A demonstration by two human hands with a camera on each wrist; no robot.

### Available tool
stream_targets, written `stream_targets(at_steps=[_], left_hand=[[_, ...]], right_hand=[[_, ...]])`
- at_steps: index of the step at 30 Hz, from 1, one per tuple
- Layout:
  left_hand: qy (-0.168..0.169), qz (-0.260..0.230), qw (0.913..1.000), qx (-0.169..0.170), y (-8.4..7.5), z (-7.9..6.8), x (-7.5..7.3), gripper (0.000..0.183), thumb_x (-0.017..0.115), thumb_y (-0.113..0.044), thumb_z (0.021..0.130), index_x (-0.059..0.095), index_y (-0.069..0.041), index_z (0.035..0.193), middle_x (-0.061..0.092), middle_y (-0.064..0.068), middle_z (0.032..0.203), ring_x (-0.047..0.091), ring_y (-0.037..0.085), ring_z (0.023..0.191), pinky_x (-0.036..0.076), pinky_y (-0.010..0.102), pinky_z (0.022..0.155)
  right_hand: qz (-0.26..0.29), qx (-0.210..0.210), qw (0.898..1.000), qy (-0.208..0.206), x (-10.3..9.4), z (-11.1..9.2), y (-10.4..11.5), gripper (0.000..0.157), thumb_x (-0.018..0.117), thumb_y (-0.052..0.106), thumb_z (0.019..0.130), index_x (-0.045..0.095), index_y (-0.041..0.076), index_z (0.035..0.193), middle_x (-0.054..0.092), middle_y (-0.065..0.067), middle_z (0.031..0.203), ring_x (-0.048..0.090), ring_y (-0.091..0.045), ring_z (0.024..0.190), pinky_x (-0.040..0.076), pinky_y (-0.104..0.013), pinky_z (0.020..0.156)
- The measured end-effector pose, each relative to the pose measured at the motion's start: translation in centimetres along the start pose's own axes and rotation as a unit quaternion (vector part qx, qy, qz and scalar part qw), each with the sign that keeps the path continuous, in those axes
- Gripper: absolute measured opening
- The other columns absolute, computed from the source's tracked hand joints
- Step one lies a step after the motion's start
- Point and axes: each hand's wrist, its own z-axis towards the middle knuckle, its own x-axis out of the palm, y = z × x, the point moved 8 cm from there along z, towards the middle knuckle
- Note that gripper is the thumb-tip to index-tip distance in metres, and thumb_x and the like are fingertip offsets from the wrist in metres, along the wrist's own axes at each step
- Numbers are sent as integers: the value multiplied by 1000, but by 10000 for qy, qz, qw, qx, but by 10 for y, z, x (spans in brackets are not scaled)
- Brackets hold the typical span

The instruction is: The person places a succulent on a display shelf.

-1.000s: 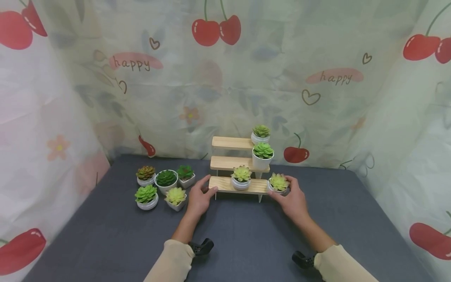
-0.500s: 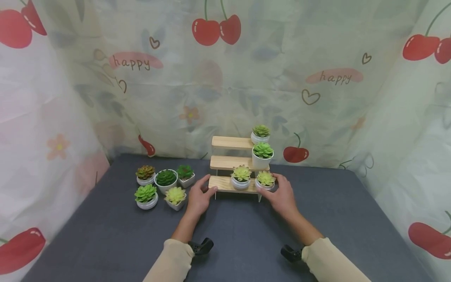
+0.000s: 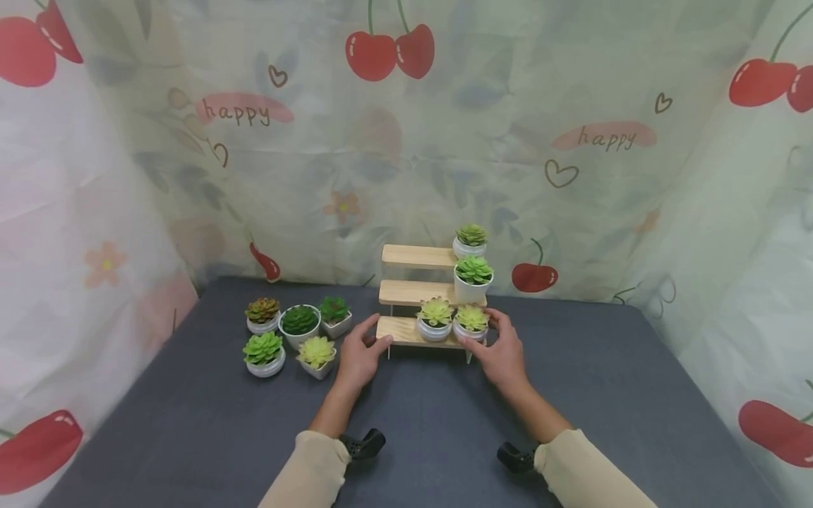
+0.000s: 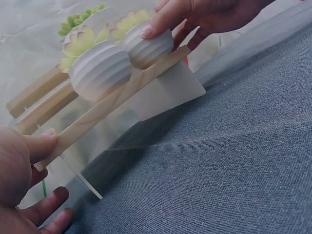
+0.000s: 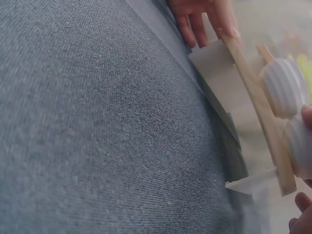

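Observation:
A three-tier wooden plant stand (image 3: 400,329) stands at the back of the table. My left hand (image 3: 359,360) pinches the left end of its lowest step; in the left wrist view the thumb (image 4: 41,146) lies on top of the board. On that step's right end, my right hand (image 3: 502,353) grips a white ribbed pot with a pale succulent (image 3: 471,319). Close beside it is a similar potted succulent (image 3: 435,314). A bright green succulent (image 3: 473,271) occupies the right of the middle step, and another succulent (image 3: 470,236) the right of the top one.
Left of the stand, several potted succulents are grouped on the dark tablecloth (image 3: 413,423), among them a dark green one (image 3: 300,321) and a yellow-green one (image 3: 316,353). A printed fabric backdrop (image 3: 305,162) hangs behind and at both sides.
My right hand has moved left with its potted succulent, from the step's right edge to beside the other pot. The left hand has stayed in place.

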Motion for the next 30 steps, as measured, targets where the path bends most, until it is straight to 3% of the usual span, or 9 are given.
stream_targets(at_steps=[4,17,23,30], left_hand=[[-10,-20,10000,-34,0,0,-1,53,71,-15,90,53,-8,140,51,19,139,59,37,114,49,47,90],[0,-19,10000,-69,2,0,-1,53,71,-15,90,53,-8,140,50,19,140,58,36,115,50,47,89],[8,30,9999,-99,5,-1,-1,53,71,-17,91,54,-9,140,50,18,140,58,35,115,50,47,89],[8,42,10000,-12,2,-1,0,52,71,-16,91,54,-9,140,51,18,140,59,35,113,50,47,89]], right_hand=[[29,-59,10000,71,2,1,-1,78,83,28,79,39,8,142,47,-20,140,43,-33,130,32,-54,104],[-177,-444,9966,669,9,9,-13,110,86,27,75,14,15,156,42,-21,142,37,-37,131,30,-58,105],[-243,-515,9948,846,15,16,-18,112,87,25,75,11,20,157,45,-21,139,40,-37,131,30,-58,105],[-341,-519,9953,747,13,15,-20,112,86,29,75,11,23,157,50,-19,134,43,-37,129,32,-57,104]])
